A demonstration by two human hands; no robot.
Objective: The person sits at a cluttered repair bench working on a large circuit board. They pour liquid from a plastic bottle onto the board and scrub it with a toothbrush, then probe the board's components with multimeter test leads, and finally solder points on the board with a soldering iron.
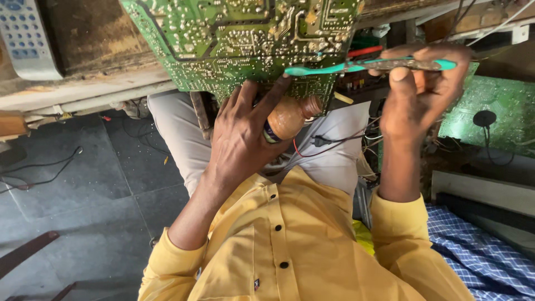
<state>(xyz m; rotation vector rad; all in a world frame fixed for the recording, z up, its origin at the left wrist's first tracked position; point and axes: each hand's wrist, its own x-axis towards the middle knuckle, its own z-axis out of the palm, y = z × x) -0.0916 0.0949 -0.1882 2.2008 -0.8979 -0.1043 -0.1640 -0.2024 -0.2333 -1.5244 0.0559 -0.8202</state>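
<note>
While the view looks down over a yellow shirt, the work sits high in the picture: a green circuit board rests tilted over the person's lap, its solder side facing up, its lower edge just above the left hand.

Going from the left, a grey remote control lies on a worn wooden shelf, well apart from the hands. Below it a dark cable trails over the grey tiled floor.

The left hand is curled around 1 small brown bottle, palm and thumb wrapped about its body while the fingers reach up and touch the board's lower edge. The bottle looks light, smooth and possibly slippery, so a full wrap round its middle seems the safest hold. I judge the board to be stiff, light and fragile; it is best gripped by its bare edges, away from the solder joints.

The right hand is closed in a pinch on a teal toothbrush, thumb pressed over the handle. The brush looks light and slightly springy, and its head end lies against the board's lower edge.

At the far right lie a second green board and blue checked cloth.
</note>
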